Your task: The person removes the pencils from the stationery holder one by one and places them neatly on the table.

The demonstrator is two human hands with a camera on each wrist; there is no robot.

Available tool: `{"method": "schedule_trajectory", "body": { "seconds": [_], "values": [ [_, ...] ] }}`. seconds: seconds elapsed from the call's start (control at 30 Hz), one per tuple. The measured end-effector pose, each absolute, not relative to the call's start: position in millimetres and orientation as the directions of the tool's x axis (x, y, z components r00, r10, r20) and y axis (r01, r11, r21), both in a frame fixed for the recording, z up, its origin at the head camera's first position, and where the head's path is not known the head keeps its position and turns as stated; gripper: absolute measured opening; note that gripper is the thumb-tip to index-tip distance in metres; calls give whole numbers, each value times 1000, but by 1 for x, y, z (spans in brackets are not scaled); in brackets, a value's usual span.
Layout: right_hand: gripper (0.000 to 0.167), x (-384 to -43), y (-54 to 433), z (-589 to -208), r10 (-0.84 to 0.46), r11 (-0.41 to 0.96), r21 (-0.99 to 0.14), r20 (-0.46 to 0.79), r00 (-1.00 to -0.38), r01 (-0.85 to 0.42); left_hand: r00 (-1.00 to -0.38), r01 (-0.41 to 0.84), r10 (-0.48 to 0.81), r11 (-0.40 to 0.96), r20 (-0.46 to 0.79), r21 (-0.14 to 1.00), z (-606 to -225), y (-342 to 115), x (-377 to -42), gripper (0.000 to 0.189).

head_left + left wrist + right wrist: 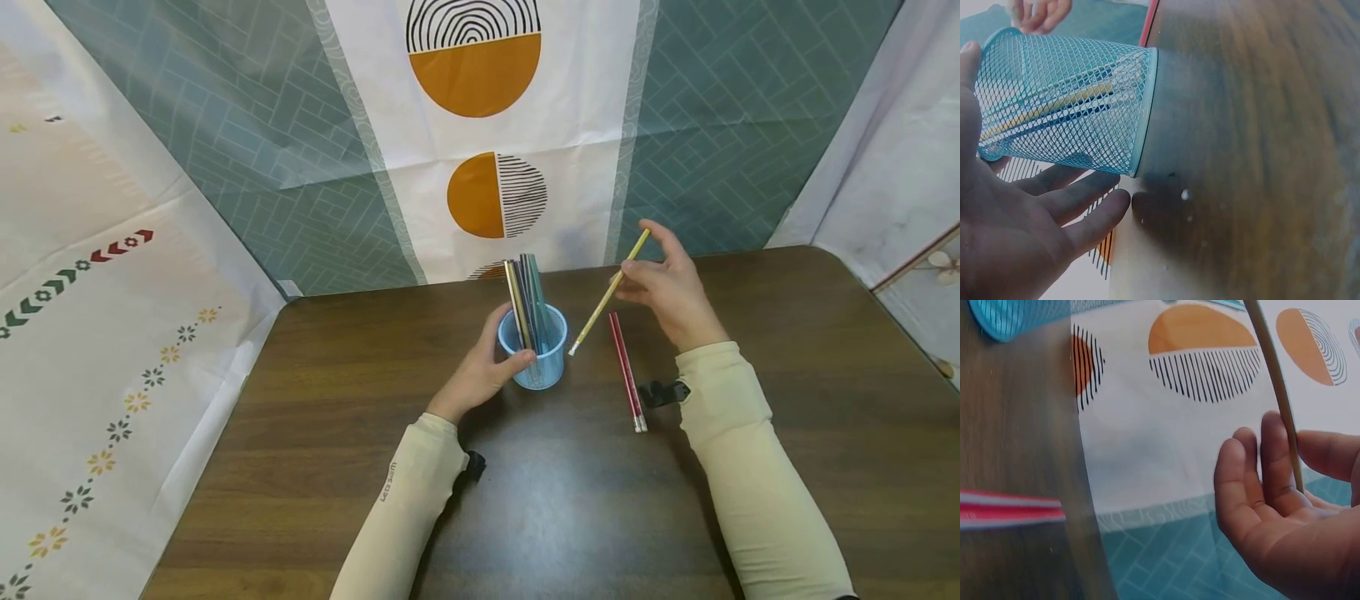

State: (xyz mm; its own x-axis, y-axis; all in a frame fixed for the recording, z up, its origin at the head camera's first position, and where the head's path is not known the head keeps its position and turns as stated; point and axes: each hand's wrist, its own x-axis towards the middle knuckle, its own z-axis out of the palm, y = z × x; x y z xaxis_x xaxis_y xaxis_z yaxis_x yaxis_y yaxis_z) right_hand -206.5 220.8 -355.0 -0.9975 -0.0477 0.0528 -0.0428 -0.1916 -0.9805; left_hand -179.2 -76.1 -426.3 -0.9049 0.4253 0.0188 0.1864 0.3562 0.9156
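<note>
A light blue mesh pencil cup [540,367] stands upright on the table with several pencils [527,296] leaning in it. My left hand [483,367] holds the cup from its left side, thumb at the near rim and fingers around the far side. Between thumb and fingers, my right hand [663,287] pinches a yellow pencil [609,292] in the air, right of the cup. The pencil slants, its metal-banded end low near the cup's rim. In the right wrist view the yellow pencil [1275,369] runs past the fingertips.
Two red pencils [628,375] lie side by side on the brown wooden table [337,400], below the right hand. A patterned cloth [585,125] hangs behind the table's far edge. Pale curtains [112,417] hang at the left side.
</note>
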Motion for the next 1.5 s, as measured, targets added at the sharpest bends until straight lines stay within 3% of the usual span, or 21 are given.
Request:
{"method": "schedule_trajectory", "body": {
  "seconds": [0.23, 0.67, 1.5],
  "values": [
    [76, -207, 229, -353, -91, -105, -994, 23, -996, -14, -904, 189, 427, 356, 21, 915, -426, -77, -179, 82],
    [69, -207, 233, -355, -81, 180, -983, 15, -997, -30, -906, 184, 424, 363, 14, 914, -426, -77, -179, 81],
    [69, -206, 237, -357, -92, 306, -952, -3, -996, -26, -913, 172, 408, 379, 3, 909, -425, -75, -178, 81]
  ]
}}
